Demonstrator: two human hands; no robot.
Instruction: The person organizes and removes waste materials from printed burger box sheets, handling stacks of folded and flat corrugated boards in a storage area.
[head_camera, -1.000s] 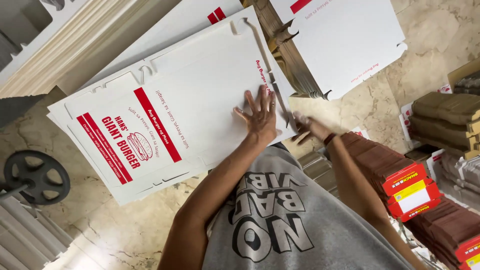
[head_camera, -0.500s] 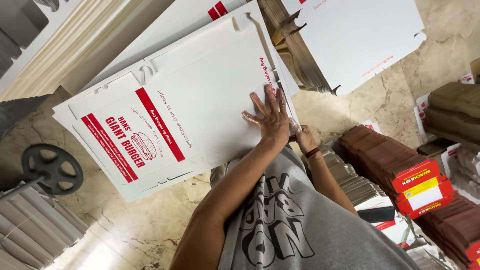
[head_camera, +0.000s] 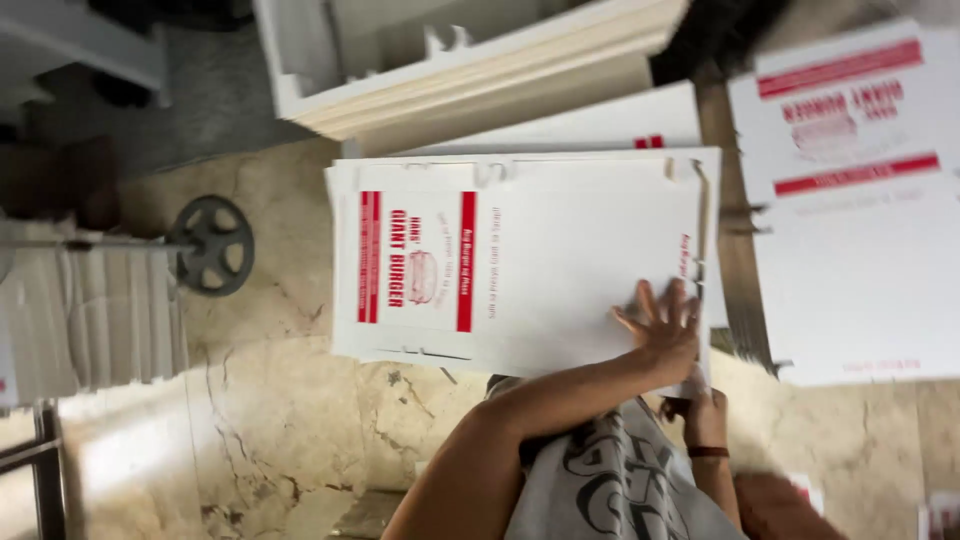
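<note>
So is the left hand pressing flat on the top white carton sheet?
Yes, the left hand lies palm down, fingers spread, on the top sheet of the stack.

Stack of flat white cardboard box blanks (head_camera: 520, 270), red printing, lying flat on marble floor

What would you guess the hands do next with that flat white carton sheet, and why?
Probably lift the near corner of the top carton sheet off the stack. The left hand lies flat, fingers spread, on that corner, and the right hand sits just under the edge there, seemingly gripping it. The sheet lies unfolded on more like it.
</note>
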